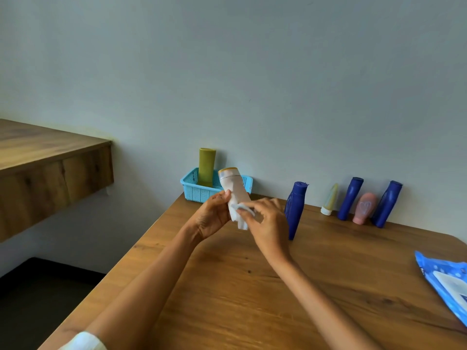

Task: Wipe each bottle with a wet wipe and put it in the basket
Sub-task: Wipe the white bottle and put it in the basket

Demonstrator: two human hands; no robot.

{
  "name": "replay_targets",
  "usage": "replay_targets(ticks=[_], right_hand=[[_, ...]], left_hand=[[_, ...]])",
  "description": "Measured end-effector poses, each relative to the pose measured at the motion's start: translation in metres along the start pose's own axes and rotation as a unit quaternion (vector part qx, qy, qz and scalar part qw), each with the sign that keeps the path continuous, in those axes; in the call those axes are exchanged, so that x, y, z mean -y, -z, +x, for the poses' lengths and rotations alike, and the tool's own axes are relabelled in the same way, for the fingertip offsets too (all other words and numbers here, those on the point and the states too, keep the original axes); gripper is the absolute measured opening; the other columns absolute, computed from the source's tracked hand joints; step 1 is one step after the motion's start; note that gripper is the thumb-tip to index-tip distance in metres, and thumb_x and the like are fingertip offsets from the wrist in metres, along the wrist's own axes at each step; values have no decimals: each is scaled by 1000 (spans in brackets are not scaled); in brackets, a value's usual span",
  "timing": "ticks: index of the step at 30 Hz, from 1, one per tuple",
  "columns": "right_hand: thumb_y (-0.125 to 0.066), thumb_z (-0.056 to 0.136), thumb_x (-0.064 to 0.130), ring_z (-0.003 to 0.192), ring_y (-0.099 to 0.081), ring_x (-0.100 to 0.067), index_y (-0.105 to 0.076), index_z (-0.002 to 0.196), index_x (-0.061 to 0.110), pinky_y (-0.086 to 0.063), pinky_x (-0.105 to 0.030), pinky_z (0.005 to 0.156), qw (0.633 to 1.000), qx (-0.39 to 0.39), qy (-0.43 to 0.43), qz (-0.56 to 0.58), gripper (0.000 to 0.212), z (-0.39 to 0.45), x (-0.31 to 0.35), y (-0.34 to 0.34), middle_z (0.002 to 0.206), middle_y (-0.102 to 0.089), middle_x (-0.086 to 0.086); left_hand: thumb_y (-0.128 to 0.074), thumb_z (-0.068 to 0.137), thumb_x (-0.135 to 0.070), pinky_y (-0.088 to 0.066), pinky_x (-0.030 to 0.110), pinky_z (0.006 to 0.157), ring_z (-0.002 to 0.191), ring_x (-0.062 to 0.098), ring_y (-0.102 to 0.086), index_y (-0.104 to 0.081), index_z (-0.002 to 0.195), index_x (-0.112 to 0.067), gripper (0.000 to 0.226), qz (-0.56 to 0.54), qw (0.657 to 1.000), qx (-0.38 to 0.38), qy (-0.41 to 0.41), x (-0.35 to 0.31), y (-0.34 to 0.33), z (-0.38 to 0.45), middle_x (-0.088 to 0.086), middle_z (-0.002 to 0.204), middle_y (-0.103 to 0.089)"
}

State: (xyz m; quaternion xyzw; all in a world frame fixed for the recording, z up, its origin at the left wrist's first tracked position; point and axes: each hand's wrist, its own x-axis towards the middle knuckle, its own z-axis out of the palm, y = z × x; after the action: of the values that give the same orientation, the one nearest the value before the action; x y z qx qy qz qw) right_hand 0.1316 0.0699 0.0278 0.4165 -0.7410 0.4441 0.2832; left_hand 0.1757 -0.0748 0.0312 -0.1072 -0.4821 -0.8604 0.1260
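Wooden bench fills the lower frame, pushed against a pale wall. A second wooden shelf sticks out of the wall on the left, higher up.

Blue wet-wipe pack lies flat at the right edge of the bench; print on it too blurred to read.

Turquoise basket sits at the far left corner against the wall, with an olive-green bottle standing upright inside.

Left hand grips the lower part of a white bottle with a yellow cap, held tilted above the bench, just in front of the basket. Right hand pinches a white wipe against the bottle's lower body. No label text legible.

Along the wall to the right: a blue bottle nearest the hands, then a small pale tube cap-down, a second blue bottle, a pink bottle with a faint heart-like mark, and a third blue bottle. All lean against the wall or stand tilted.
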Motion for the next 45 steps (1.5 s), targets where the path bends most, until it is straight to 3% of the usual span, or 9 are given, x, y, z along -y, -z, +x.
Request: replay_targets(ticks=[4, 10, 15, 21, 26, 29, 33, 39, 45], right_hand=[[-69, 80, 31, 82, -52, -11, -69, 95, 13, -35, -7, 59, 995, -55, -76, 32, 23, 22, 0, 0, 89, -66, -3], [-71, 79, 32, 83, -49, -5, -71, 91, 15, -34, -3, 61, 1000, -15, -12, 13, 21, 9, 8, -7, 88, -68, 2], [-69, 82, 31, 82, -53, -13, -70, 91, 11, -30, -7, 57, 993, -62, -92, 27, 22, 32, 5, -3, 87, -67, -2], [-70, 81, 30, 85, -49, -5, -70, 97, 12, -34, -5, 62, 999, -20, -31, 27, 24, 22, 16, -9, 94, -66, -2], [-67, 83, 32, 84, -56, -14, -69, 96, 12, -41, -15, 59, 993, -44, -98, 42, 24, 36, 0, -1, 92, -66, -3], [-67, 84, 27, 86, -56, -12, -69, 99, 12, -38, -10, 62, 995, -53, -74, 41, 22, 41, 10, -3, 96, -65, -3], [-71, 80, 27, 86, -53, -7, -70, 95, 15, -37, -6, 63, 1000, 13, -9, 18, 19, 20, 6, -3, 93, -65, 1], [-67, 84, 23, 84, -53, -9, -69, 100, 12, -34, -7, 61, 996, -44, -76, 32, 20, 41, 6, 1, 97, -67, -5], [-72, 78, 23, 88, -52, -6, -72, 97, 18, -37, -2, 63, 999, 35, 9, 35, 19, 18, 13, -1, 91, -62, 3]], left_hand=[[-91, 50, -37, -56, 33, 78, 89, 19, -70, -76, 93, -12, 52, 16, 999, 27, 22, 2, -11, -5, 8, 96, -73], [-92, 46, -39, -57, 31, 73, 82, 17, -70, -77, 84, -12, 49, 24, 999, 21, 7, -9, -6, -8, 7, 89, -73], [-88, 55, -40, -55, 33, 83, 95, 20, -68, -74, 99, -10, 55, 56, 996, 41, 54, -4, -9, -11, 9, 102, -71], [-90, 52, -39, -55, 29, 78, 87, 14, -69, -77, 91, -14, 48, 52, 997, 49, 41, -9, -8, -11, 4, 92, -73], [-87, 57, -42, -54, 30, 82, 94, 16, -68, -75, 99, -13, 52, 70, 994, 56, 70, -7, -7, -15, 6, 100, -71], [-87, 57, -40, -54, 29, 82, 93, 15, -68, -75, 97, -14, 50, 70, 993, 64, 71, -8, -10, -14, 5, 98, -72], [-90, 52, -38, -55, 30, 80, 91, 17, -69, -76, 94, -12, 52, 58, 996, 48, 52, -12, -4, -15, 7, 97, -72], [-87, 58, -40, -54, 29, 82, 94, 16, -68, -75, 97, -14, 48, 80, 991, 64, 85, -7, -8, -19, 5, 99, -72], [-91, 51, -34, -54, 29, 81, 90, 17, -68, -74, 96, -11, 54, 87, 991, 52, 84, -10, 1, -22, 7, 97, -71]])
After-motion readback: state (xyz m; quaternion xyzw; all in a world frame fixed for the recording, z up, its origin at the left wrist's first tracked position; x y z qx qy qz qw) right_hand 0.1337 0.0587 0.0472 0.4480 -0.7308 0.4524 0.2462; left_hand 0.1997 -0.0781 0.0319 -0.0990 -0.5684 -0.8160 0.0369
